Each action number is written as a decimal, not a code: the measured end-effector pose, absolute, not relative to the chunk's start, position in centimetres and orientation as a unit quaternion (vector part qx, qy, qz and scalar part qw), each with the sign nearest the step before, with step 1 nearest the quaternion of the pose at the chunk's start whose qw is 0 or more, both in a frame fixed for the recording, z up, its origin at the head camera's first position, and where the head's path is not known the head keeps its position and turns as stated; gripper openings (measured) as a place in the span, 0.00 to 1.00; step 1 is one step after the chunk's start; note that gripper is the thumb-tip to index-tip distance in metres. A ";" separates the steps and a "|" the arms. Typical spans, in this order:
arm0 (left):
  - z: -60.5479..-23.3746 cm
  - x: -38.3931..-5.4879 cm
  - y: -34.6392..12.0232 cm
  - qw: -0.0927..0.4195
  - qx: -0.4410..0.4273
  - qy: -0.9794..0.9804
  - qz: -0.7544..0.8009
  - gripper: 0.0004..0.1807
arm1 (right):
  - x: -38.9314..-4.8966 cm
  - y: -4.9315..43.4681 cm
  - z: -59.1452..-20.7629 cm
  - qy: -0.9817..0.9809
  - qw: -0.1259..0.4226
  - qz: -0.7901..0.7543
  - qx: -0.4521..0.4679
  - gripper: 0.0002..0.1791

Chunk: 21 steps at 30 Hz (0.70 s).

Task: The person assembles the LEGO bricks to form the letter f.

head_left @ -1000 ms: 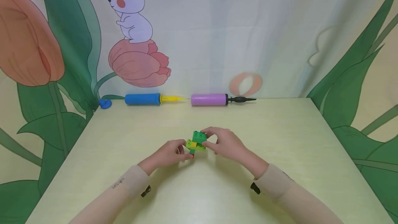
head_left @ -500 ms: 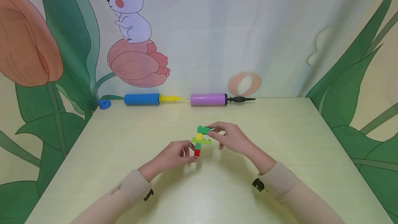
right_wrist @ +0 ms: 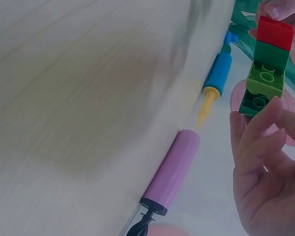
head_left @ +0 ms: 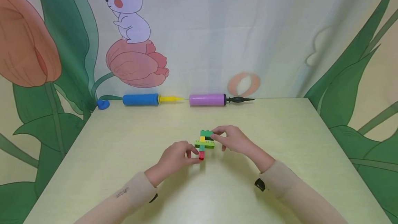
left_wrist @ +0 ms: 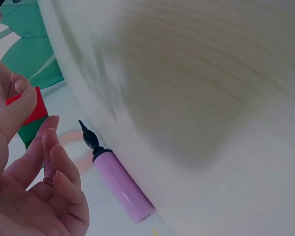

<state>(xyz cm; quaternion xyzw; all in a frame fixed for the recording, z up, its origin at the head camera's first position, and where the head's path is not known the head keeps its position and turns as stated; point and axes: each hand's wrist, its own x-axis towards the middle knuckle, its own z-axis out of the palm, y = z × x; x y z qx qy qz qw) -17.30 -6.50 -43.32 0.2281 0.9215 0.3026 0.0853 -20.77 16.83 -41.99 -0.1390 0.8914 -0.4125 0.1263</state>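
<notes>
Both hands hold up a joined build of toy building bricks point(head_left: 202, 144) above the table. At its near end is a red brick point(head_left: 201, 155), pinched by the thumb and fingers of my left hand point(head_left: 175, 157). Beyond it come a small green brick, a long lime brick point(head_left: 210, 145) set crosswise, and a yellow brick point(head_left: 202, 139). A green brick point(head_left: 205, 133) forms the far end, and my right hand point(head_left: 234, 139) grips its right side. The right wrist view shows hollow undersides on the lime brick point(right_wrist: 265, 81) and the far green brick point(right_wrist: 250, 104).
Along the table's back edge lie a blue hand pump point(head_left: 140, 99) with a yellow nozzle and a purple hand pump point(head_left: 206, 100) with a black nozzle. A small blue object point(head_left: 103, 104) sits at the back left corner. Behind hangs a printed curtain point(head_left: 199, 37).
The brick build has shifted slightly right and turned, so its red end now faces me. Both hands have moved with it, keeping their hold.
</notes>
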 end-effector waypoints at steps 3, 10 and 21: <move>-43.5 -17.5 -6.3 0.079 0.230 0.926 0.290 0.15 | -21.3 16.7 -42.7 0.903 0.129 -0.387 -0.135 0.17; -44.4 -18.0 -6.0 0.108 0.236 0.914 0.313 0.16 | -21.6 16.5 -43.4 0.913 0.139 -0.363 -0.127 0.17; -44.7 -18.6 -5.6 0.146 0.213 0.913 0.316 0.18 | -21.5 16.3 -43.5 0.925 0.148 -0.333 -0.110 0.13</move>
